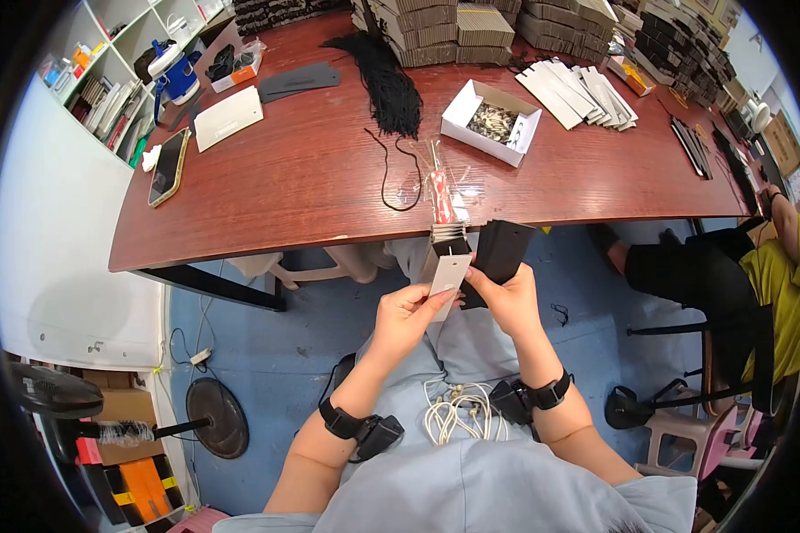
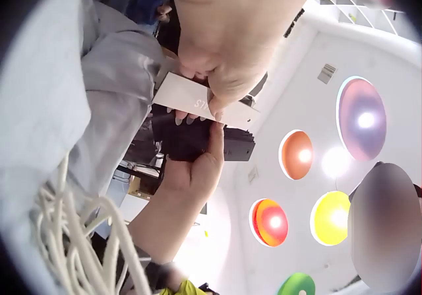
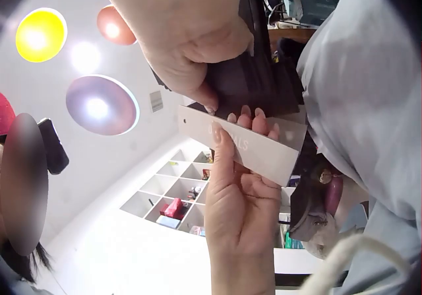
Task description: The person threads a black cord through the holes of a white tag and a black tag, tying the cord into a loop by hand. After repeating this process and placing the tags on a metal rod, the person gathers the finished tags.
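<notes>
My left hand [image 1: 406, 313] holds a white hang tag [image 1: 450, 277] with its thumb on the printed face and fingers behind. The tag has a small hole near one end and faint lettering. More pale-edged tags [image 1: 449, 233] stand behind it at the table's edge. My right hand [image 1: 514, 302] grips a stack of black tags [image 1: 507, 247], slightly fanned at the far end. In the right wrist view, the right thumb reaches the edge of the white tag [image 3: 264, 150], beside the left thumb. Both hands are close together above my lap.
On the red table [image 1: 284, 191] are a white box [image 1: 492, 123] of small parts, black cords [image 1: 387, 84], a red packet [image 1: 442, 195], white cards [image 1: 578, 93] and a phone [image 1: 169, 167]. White cords [image 1: 462, 413] lie on my lap. Another person [image 1: 778, 266] sits at right.
</notes>
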Motion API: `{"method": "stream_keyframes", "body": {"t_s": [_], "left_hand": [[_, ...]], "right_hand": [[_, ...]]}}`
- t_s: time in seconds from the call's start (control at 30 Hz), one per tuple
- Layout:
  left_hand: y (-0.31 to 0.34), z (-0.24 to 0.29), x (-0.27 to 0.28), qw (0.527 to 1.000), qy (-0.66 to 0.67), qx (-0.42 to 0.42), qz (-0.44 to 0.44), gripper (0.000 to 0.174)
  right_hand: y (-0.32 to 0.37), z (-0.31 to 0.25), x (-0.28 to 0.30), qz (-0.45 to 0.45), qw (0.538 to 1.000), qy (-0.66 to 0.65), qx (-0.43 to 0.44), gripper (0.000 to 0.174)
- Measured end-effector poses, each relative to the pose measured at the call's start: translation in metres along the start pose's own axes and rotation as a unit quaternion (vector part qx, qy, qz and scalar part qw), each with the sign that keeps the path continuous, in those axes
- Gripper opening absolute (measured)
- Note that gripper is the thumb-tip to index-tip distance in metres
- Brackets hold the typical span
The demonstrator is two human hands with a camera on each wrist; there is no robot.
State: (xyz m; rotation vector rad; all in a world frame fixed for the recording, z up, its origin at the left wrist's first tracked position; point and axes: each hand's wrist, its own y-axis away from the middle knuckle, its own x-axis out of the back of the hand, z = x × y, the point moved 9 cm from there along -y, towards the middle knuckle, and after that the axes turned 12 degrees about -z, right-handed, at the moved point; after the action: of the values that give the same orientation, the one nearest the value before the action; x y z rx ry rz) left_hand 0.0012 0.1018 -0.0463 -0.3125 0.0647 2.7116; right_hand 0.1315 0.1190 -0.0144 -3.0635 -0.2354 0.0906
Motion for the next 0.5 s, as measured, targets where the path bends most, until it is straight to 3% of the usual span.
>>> {"method": "stream_keyframes", "body": {"t_s": [0.3,0.43,0.5], "left_hand": [[-0.010,-0.004,0.002,0.999,0.032,0.030,0.015,0.016],[-0.014,-0.006,0.005,0.999,0.029,0.011,0.008,0.016],[-0.014,-0.005,0.006,1.000,0.021,0.002,0.011,0.015]], "right_hand": [[0.002,0.007,0.015,0.049,0.998,-0.040,-0.012,0.012],[0.007,-0.008,0.029,0.061,0.997,-0.050,0.027,0.012],[0.015,-0.015,0.034,0.078,0.996,0.005,0.053,0.011]]}}
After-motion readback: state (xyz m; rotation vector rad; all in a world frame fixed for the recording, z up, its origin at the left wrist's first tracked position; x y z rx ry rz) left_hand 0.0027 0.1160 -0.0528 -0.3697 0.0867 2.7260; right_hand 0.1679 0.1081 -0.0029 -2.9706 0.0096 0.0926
